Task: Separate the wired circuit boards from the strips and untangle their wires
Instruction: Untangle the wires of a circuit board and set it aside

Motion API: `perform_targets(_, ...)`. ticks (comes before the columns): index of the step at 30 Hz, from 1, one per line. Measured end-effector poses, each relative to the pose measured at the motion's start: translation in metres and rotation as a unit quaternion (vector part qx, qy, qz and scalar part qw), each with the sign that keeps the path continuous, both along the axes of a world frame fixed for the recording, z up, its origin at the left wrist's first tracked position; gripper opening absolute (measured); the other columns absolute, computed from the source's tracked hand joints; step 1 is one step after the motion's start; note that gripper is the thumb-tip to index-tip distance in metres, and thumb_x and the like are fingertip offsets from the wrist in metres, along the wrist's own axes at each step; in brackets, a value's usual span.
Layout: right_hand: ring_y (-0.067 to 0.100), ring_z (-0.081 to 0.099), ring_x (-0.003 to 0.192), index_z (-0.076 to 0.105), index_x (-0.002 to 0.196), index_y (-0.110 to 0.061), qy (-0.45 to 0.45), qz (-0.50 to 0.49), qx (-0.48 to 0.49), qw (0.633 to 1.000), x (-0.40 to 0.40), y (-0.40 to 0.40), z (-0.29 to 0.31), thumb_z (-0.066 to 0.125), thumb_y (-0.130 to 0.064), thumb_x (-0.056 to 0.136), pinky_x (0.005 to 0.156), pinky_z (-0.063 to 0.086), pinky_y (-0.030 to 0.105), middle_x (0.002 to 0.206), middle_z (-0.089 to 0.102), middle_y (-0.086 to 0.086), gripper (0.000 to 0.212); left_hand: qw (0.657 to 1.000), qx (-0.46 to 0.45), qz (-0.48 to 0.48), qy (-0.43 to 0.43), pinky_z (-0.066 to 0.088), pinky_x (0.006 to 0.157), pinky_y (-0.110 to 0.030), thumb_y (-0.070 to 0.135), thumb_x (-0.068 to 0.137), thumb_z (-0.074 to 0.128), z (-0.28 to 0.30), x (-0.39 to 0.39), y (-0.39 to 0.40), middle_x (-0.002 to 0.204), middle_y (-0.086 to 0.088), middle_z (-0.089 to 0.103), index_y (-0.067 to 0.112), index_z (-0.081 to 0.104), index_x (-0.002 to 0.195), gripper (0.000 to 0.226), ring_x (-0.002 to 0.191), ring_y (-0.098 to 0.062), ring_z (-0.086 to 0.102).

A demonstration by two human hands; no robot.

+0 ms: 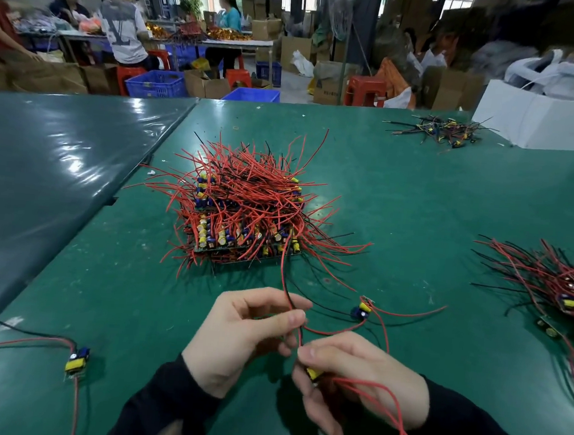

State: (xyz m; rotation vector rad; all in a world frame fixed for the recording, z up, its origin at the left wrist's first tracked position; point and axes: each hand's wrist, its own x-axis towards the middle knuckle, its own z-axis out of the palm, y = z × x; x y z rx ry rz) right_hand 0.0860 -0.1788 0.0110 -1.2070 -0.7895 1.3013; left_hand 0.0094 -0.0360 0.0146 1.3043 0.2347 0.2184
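Holding, in the right hand [358,384], a small separated circuit board [312,374] with a yellow part showing between curled fingers, its red leads trailing down and off the lower edge. Pinching, with the left hand [245,330], a red wire [285,282] between thumb and forefinger, the other fingers loosely curled beneath. Running up and away from that pinch, nearly straight, toward the near right corner of the big stack, so lying with its long axis front-to-back; judging the left hand to be the nearer one for drawing it clear. Lying just beyond the right hand, a second loose board [361,311] with red and black leads looping back toward both hands, apparently crossing the held ones. Resting at near left on the green table [102,271], well apart, another freed board [77,360]. Sitting at mid-table, straight ahead, the stack of board strips [244,214] under a bristle of red and black wires. Spreading at the right edge, a further heap of wired boards [561,290]. Lying far right, a small pile of offcuts [440,130] beside a white box [540,117].
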Motion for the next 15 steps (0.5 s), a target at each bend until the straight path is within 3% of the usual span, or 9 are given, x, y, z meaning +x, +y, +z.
perform_targets(3, 0.008, 0.049, 0.036, 0.053, 0.071, -0.012, 0.015, 0.014, 0.011, 1.0, 0.0007, -0.0005, -0.0001, 0.04, -0.031, 0.092, 0.038, 0.033, 0.019, 0.048, 0.058, 0.0, 0.031, 0.998, -0.008, -0.054, -0.005, 0.047, 0.048, -0.017, -0.001, 0.064, 0.079, 0.0028, -0.0029, 0.0041, 0.066, -0.011, 0.069, 0.01, 0.076, 0.075, 0.016, 0.051, -0.01, 0.06)
perform_targets(7, 0.01, 0.048, 0.036, 0.055, 0.068, -0.021, 0.029, 0.019, 0.013, 0.999, 0.0036, -0.0029, 0.0001, 0.041, -0.035, 0.092, 0.041, 0.029, 0.026, 0.047, 0.056, -0.002, 0.031, 0.998, -0.009, -0.054, -0.015, 0.049, 0.05, -0.017, -0.004, 0.063, 0.078, 0.0047, -0.0033, 0.0035, 0.063, -0.012, 0.069, 0.011, 0.075, 0.072, 0.017, 0.049, -0.011, 0.06)
perform_targets(10, 0.01, 0.047, 0.036, 0.055, 0.067, -0.019, 0.019, 0.002, 0.009, 1.0, 0.0028, -0.001, 0.0007, 0.044, -0.035, 0.09, 0.041, 0.03, 0.025, 0.046, 0.055, 0.0, 0.03, 1.0, -0.01, -0.023, -0.012, 0.047, 0.046, -0.019, 0.002, 0.054, 0.078, 0.0052, -0.0022, 0.0035, 0.06, -0.014, 0.067, 0.009, 0.073, 0.065, 0.014, 0.044, -0.012, 0.056)
perform_targets(15, 0.008, 0.044, 0.03, 0.052, 0.063, -0.012, -0.071, -0.075, -0.024, 0.994, -0.0005, 0.0035, -0.0077, 0.046, -0.03, 0.083, 0.035, 0.036, 0.016, 0.041, 0.052, 0.002, 0.028, 0.998, 0.028, 0.045, 0.022, 0.045, 0.044, -0.02, 0.011, 0.052, 0.074, -0.0006, 0.0001, 0.0003, 0.061, -0.015, 0.068, 0.005, 0.074, 0.064, 0.013, 0.041, -0.013, 0.053)
